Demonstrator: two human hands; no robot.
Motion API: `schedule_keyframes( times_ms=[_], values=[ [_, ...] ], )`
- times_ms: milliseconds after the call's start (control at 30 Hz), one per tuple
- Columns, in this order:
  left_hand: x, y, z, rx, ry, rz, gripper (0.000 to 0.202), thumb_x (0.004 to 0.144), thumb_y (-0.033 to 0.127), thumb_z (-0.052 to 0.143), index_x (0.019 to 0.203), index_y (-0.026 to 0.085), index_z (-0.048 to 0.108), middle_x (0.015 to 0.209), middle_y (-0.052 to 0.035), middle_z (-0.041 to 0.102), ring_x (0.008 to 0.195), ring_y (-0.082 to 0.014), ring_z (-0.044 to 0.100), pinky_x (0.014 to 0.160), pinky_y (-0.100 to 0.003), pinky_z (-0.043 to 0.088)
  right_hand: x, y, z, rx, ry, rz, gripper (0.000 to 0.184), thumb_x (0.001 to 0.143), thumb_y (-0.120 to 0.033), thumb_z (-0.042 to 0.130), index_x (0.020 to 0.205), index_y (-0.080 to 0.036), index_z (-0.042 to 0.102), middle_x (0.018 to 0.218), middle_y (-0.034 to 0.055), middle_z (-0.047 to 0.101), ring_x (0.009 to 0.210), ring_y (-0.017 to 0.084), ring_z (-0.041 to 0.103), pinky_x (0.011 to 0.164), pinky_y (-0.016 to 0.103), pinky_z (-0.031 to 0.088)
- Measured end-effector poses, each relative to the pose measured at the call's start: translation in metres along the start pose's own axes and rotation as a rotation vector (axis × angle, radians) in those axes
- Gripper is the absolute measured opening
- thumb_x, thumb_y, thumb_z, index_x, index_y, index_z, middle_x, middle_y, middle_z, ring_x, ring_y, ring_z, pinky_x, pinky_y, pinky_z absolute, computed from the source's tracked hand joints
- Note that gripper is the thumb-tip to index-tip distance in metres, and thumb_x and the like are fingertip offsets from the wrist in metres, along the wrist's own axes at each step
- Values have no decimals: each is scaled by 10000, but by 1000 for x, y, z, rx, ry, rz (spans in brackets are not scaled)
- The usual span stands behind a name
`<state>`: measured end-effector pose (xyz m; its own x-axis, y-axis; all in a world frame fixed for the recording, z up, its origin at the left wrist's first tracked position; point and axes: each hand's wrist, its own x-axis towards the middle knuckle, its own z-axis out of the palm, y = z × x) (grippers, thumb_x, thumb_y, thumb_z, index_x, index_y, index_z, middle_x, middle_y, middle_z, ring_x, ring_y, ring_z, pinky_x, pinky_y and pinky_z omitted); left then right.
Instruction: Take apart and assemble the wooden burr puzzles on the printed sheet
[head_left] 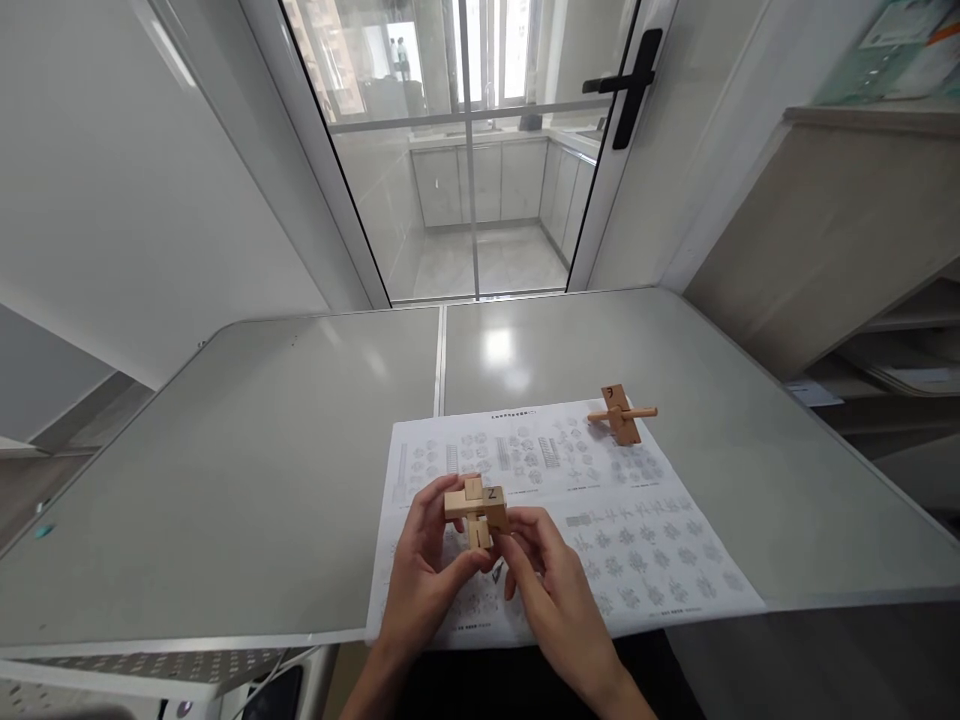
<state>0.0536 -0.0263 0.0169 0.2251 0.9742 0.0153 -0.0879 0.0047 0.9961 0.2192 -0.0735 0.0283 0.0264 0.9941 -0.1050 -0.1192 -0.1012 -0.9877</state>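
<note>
Both my hands hold a small wooden interlocking puzzle (475, 510) just above a printed instruction sheet (637, 530) on the grey table. My left hand (421, 575) grips the puzzle's left and underside with curled fingers. My right hand (551, 590) pinches its right side with thumb and fingertips. The puzzle is made of crossed light-wood blocks, one marked with a dark letter. A second wooden puzzle (622, 413), cross-shaped with a thin rod through it, lies on the sheet's far right corner, out of reach of both hands.
The grey table (247, 450) has a seam down its middle and a near edge by my wrists. A glass door (465, 150) with a black handle stands beyond it. Shelving (847, 230) rises at the right. A perforated metal part (150, 668) shows at lower left.
</note>
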Motion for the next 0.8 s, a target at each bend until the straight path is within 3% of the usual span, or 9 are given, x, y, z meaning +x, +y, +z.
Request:
schedule_keyframes(
  times_ms=[267,400,500,600,800],
  values=[
    [-2,-1,1,52,-63,18,739,796,364,919,1431,285,550,1501,-125,613,1405,-339,571,1191,-441,416,2,-1,-1,91,-44,16,372,1047,-584,576,1108,-219,618,857,46,722,639,157,618,568,283,486],
    [-3,2,3,88,-44,40,703,828,345,895,1431,314,536,1504,-100,608,1404,-313,570,1203,-439,411,2,-3,-12,260,-138,126,469,1011,-599,635,1306,-235,641,1080,87,761,682,164,669,686,342,566],
    [-4,3,5,158,-65,80,694,833,315,893,1428,329,536,1505,-89,607,1409,-311,563,1202,-453,418,1,-2,-20,308,-160,181,518,1022,-624,601,1370,-246,662,1254,125,741,841,219,735,808,401,574],
    [-5,3,5,258,-90,130,704,828,290,899,1434,330,543,1505,-92,610,1417,-324,550,1199,-476,418,2,-2,-22,323,-156,196,544,1019,-654,580,1352,-237,689,1244,138,751,970,279,744,830,420,567],
    [-4,6,8,339,-173,162,732,797,298,927,1426,353,555,1468,-67,639,1359,-313,594,1160,-470,462,4,-14,-27,292,-226,154,434,1006,-562,653,1285,-239,733,1228,108,761,1177,306,691,1044,445,522]
  ],
)
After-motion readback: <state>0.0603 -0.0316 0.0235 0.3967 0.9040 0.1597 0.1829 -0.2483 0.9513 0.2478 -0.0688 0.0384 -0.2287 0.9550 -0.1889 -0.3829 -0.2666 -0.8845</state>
